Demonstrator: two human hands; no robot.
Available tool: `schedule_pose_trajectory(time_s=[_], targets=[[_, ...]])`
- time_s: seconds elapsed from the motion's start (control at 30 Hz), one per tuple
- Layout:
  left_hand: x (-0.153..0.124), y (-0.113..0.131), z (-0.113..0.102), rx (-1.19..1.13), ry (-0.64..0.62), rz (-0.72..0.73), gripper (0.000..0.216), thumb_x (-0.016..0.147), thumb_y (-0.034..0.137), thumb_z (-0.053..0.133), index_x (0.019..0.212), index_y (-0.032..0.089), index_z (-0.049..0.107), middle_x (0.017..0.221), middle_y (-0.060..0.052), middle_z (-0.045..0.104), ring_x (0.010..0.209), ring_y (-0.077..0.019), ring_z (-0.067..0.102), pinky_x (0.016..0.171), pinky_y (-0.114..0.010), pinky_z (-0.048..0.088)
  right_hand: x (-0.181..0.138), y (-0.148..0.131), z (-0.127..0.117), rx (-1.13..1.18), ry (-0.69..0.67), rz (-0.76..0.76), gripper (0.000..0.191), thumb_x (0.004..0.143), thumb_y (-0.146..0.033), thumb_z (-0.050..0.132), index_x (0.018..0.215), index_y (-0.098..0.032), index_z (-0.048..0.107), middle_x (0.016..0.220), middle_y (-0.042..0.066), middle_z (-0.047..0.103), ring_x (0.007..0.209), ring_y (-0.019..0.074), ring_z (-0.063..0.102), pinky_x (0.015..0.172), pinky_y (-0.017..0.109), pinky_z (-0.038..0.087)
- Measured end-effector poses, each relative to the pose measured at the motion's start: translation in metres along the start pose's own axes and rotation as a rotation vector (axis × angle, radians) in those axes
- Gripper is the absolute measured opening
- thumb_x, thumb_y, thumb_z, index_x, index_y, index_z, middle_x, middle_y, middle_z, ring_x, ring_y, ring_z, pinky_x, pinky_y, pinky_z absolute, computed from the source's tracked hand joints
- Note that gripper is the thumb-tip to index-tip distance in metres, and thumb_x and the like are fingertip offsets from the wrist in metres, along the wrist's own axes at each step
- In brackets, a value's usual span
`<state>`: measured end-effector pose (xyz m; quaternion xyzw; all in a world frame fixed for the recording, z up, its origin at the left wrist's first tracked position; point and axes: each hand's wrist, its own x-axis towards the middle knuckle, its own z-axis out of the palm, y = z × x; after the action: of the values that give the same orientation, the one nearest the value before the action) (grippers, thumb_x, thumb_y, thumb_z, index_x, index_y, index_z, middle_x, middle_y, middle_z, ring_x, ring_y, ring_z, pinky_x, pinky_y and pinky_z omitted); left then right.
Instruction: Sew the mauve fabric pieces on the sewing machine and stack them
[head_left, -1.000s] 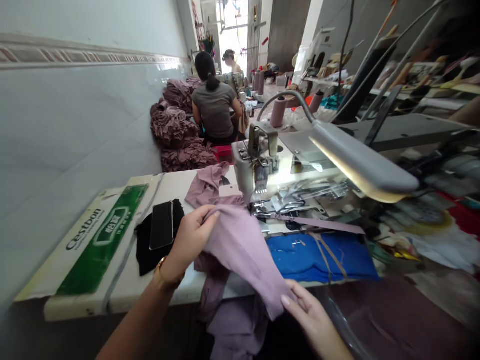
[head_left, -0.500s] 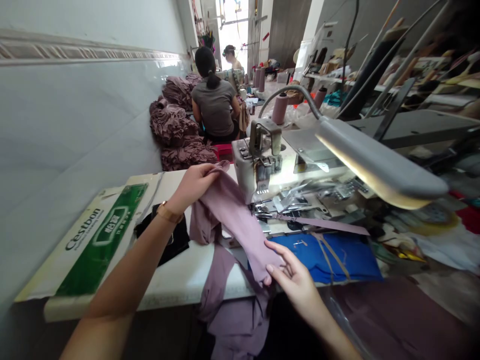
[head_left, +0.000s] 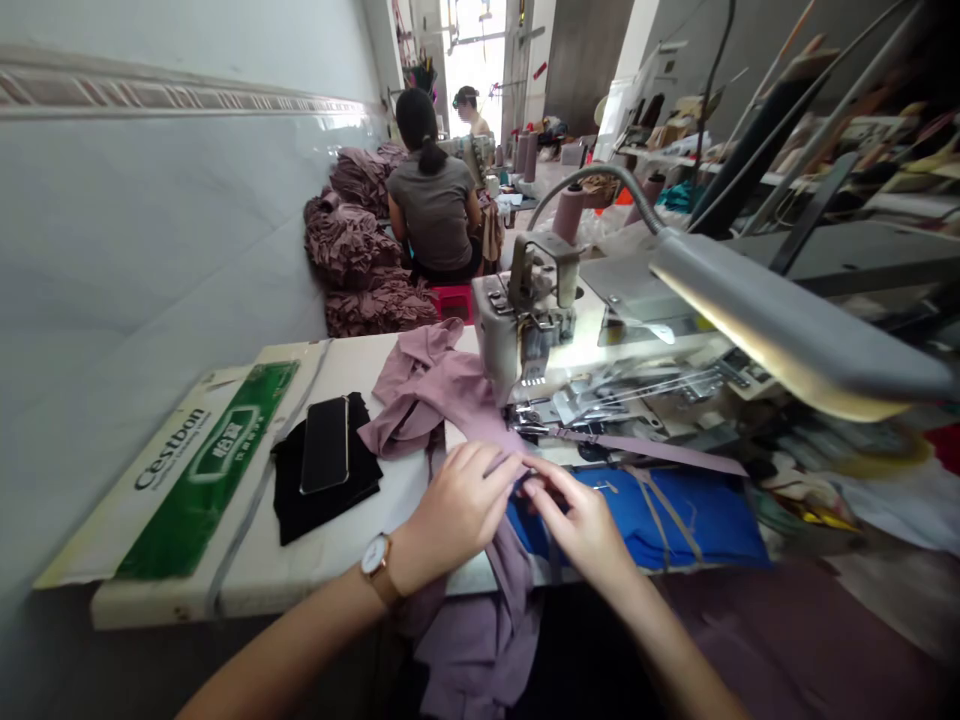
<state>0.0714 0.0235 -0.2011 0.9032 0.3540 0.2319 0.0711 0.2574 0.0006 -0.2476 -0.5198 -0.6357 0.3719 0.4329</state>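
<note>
A mauve fabric piece (head_left: 469, 392) lies bunched on the white table, in front of the sewing machine (head_left: 525, 330), and drapes over the front edge. My left hand (head_left: 465, 500), with a watch on its wrist, is closed on the near edge of the cloth, knuckles up. A small dark sliver shows by its fingers; I cannot make out what it is. My right hand (head_left: 574, 510) meets it from the right, thumb and forefinger pinched at the same edge. The fingertips of both hands nearly touch, left of a blue cloth-covered pad (head_left: 675, 520).
A phone (head_left: 325, 445) rests on black cloth (head_left: 289, 490) at the left, beside a green-and-white Cestbon sheet (head_left: 195, 470). A grey lamp (head_left: 795, 310) hangs over the machine bed. A mauve strip (head_left: 675, 452) runs into the machine. Ahead, a person (head_left: 431, 200) sits near heaped fabric (head_left: 349, 240).
My left hand has come from the far end of the cloth down to its near edge, beside my right hand. The stretched fabric now lies slack, and the phone is uncovered.
</note>
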Motion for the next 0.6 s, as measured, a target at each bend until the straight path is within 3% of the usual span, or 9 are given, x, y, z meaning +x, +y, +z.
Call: schedule_pose_trajectory(time_s=[0.1,0.17,0.27,0.33,0.47,0.53,0.6], targets=[[-0.001,-0.008,-0.006,0.022,-0.045,0.013,0.029,0.093,0.015,0.042,0.115,0.016,0.062,0.113,-0.013,0.059,0.108,-0.0266,0.053,0.095,-0.044,0.046,0.0,-0.002,-0.008,-0.176,-0.041,-0.13,0.034,0.093,-0.026,0.052,0.122,-0.019,0.066,0.117,0.012,0.073,0.102,0.0256,0.07,0.092,0.037,0.052],[0.004,-0.02,-0.015,0.012,-0.066,0.035,0.031,0.091,0.011,0.042,0.114,0.017,0.063,0.116,-0.013,0.058,0.111,-0.0261,0.052,0.097,-0.044,0.045,0.002,-0.005,-0.011,-0.221,-0.071,-0.142,0.035,0.093,-0.025,0.051,0.125,-0.02,0.066,0.12,0.012,0.073,0.105,0.0268,0.069,0.094,0.037,0.051],[0.014,-0.04,-0.022,-0.012,-0.092,0.037,0.036,0.09,0.008,0.041,0.117,0.019,0.063,0.122,-0.012,0.058,0.115,-0.0245,0.052,0.1,-0.042,0.045,0.009,-0.012,-0.01,-0.215,-0.131,-0.012,0.04,0.093,-0.028,0.052,0.131,-0.024,0.062,0.089,0.007,0.079,0.077,0.0244,0.074,0.074,0.034,0.056],[0.023,-0.053,-0.022,-0.031,-0.104,0.035,0.039,0.09,0.007,0.04,0.119,0.02,0.063,0.123,-0.011,0.058,0.117,-0.0239,0.053,0.101,-0.041,0.045,0.016,-0.018,-0.008,-0.157,-0.182,0.072,0.044,0.093,-0.03,0.052,0.136,-0.026,0.057,0.07,0.002,0.074,0.058,0.0203,0.07,0.06,0.03,0.055],[0.038,-0.069,-0.018,-0.055,-0.082,0.016,0.04,0.09,0.007,0.039,0.117,0.02,0.066,0.126,-0.011,0.058,0.119,-0.0221,0.054,0.102,-0.038,0.046,0.024,-0.028,-0.004,-0.048,-0.214,0.166,0.048,0.091,-0.03,0.053,0.139,-0.025,0.053,0.065,-0.002,0.07,0.046,0.0155,0.062,0.054,0.028,0.051],[0.032,-0.064,-0.019,-0.001,0.004,-0.054,0.038,0.091,0.009,0.039,0.119,0.018,0.064,0.131,-0.013,0.056,0.124,-0.0235,0.051,0.106,-0.04,0.042,0.018,-0.027,-0.005,-0.009,-0.198,0.188,0.049,0.091,-0.033,0.054,0.139,-0.023,0.052,0.067,-0.002,0.069,0.047,0.0152,0.061,0.055,0.029,0.051],[0.01,-0.046,-0.019,0.059,0.124,-0.216,0.034,0.093,0.016,0.04,0.122,0.016,0.06,0.131,-0.015,0.055,0.125,-0.0257,0.05,0.107,-0.043,0.04,0.001,-0.02,-0.012,0.053,-0.172,0.207,0.05,0.092,-0.037,0.054,0.139,-0.021,0.051,0.068,-0.001,0.069,0.051,0.0155,0.061,0.057,0.029,0.051]])
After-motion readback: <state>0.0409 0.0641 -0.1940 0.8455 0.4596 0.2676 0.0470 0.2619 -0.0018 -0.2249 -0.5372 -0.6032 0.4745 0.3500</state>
